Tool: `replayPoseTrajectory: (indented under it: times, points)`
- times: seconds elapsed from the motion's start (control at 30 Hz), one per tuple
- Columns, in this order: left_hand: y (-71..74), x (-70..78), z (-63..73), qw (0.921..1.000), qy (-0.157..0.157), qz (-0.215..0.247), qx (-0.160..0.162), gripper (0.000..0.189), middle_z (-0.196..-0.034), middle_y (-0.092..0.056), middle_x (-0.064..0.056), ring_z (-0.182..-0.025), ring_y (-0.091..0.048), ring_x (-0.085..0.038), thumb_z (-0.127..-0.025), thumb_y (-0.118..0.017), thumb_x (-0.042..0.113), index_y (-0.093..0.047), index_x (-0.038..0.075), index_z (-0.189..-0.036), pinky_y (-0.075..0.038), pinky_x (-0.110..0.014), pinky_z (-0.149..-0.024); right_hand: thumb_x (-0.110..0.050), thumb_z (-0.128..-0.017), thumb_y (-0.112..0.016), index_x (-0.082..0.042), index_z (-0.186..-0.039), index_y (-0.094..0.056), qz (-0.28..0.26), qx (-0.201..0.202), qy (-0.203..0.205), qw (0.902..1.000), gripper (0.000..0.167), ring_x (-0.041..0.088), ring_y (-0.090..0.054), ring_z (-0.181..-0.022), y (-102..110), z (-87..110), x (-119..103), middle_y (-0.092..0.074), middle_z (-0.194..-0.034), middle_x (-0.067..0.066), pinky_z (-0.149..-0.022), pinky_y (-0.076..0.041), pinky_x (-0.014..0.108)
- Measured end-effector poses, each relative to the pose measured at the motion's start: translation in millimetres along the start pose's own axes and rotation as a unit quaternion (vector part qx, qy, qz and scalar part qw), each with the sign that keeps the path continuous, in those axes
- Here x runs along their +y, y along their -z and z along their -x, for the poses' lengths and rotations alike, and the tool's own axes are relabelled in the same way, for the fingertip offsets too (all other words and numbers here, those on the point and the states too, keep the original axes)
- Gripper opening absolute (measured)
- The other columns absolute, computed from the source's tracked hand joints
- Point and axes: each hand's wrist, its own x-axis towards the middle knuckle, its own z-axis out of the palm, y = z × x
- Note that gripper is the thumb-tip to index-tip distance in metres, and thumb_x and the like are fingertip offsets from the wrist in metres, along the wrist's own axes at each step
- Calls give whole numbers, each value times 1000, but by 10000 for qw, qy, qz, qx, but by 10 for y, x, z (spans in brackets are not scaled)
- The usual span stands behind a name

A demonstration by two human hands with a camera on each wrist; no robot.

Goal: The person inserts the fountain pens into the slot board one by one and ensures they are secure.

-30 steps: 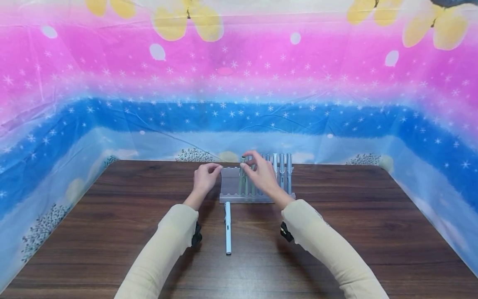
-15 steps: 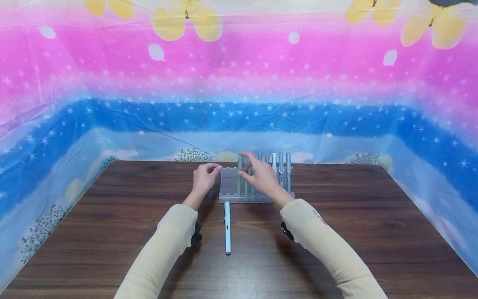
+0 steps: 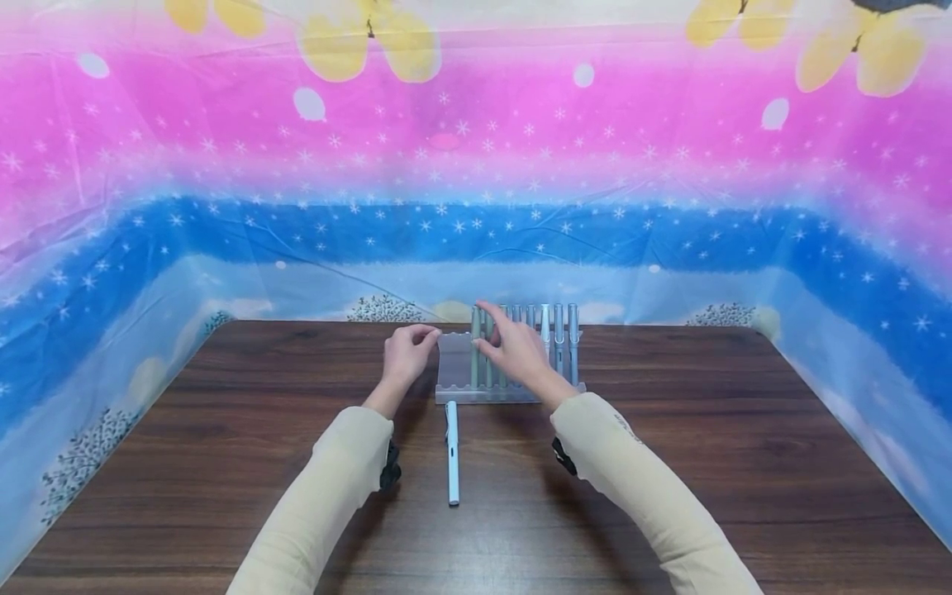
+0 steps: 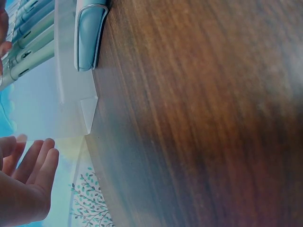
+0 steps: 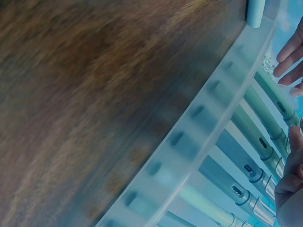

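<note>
A clear pen stand holds a row of upright capped pens, green at the left and blue-grey towards the right. My left hand pinches the stand's upper left corner between thumb and fingers. At the leftmost green pen, my right hand has its index fingertip by the cap's top and its thumb lower at the side, the two spread apart. That hand hides part of the middle pens. A light blue pen lies on the table in front of the stand, its clip end close to the front lip.
The brown wooden table extends to both sides of the stand. Behind it hangs a pink and blue patterned cloth, which also covers the sides. Notches line the stand's front ledge, and the pens' lower ends sit there.
A second ago my right hand gripped the leftmost green pen by its cap, clip showing. The pen now stands straight in the row, and the fingers have loosened. The left hand stays put.
</note>
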Motion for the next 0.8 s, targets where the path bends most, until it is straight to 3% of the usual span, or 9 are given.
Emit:
replayPoseTrajectory:
  times: [0.47, 0.8]
  points:
    - [0, -2, 5, 10000, -24, 9, -10, 25, -86, -65, -10, -86, -56, -25, -88, -54, 23, -66, 5, -101, -40, -38, -81, -25, -84, -61, -22, -135, -34, 98, -319, -411, 9986, 58, 12, -44, -44, -12, -60, -5, -50, -59, -5, -39, -37, 25]
    - [5, 9, 11, 10000, -25, 46, 0, 24, -88, -65, -11, -86, -57, -25, -88, -54, 21, -66, 4, -101, -40, -38, -81, -26, -85, -60, -24, -136, -33, 248, -477, -483, 9974, 58, 13, -43, -43, -5, -87, -26, -48, -55, -3, -38, -34, 25]
